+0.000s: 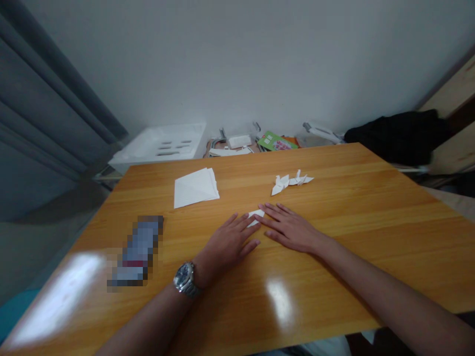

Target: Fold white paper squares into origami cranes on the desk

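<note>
A small folded piece of white paper [256,216] lies flat on the wooden table, partly covered by my fingers. My left hand [232,242], with a metal watch [184,278] on its wrist, rests over the paper's left side, fingers stretched out. From the right, my right hand [285,227] lies flat with fingers spread, its fingertips touching the paper's right edge. Beyond my hands stand two folded white paper birds, a left one [281,183] and a right one [300,179], side by side.
A stack of white paper sheets [196,188] lies at the back left of the table [352,198]. A pixelated phone-like object [139,252] is at the left. Behind the table are a white tray-like piece [159,141], a green book [276,142] and black cloth [397,133].
</note>
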Action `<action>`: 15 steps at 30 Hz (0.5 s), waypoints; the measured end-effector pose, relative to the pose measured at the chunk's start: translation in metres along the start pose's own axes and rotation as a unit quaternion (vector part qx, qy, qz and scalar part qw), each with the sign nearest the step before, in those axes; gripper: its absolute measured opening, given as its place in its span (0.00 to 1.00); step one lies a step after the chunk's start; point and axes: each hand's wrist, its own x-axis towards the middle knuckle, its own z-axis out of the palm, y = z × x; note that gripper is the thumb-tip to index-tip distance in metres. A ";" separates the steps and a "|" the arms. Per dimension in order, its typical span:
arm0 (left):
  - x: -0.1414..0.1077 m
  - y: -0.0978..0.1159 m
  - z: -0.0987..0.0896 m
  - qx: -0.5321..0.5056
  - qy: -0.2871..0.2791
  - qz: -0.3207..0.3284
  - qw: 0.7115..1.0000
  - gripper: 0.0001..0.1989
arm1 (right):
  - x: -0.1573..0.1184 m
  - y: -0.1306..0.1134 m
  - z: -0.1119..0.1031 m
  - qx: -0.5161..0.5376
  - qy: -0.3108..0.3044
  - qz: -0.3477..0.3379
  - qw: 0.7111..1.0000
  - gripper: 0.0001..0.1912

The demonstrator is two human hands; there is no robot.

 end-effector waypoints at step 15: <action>-0.001 -0.003 0.004 -0.002 0.005 -0.002 1.000 0.25 | -0.002 0.002 0.000 -0.009 -0.009 -0.004 1.000 0.32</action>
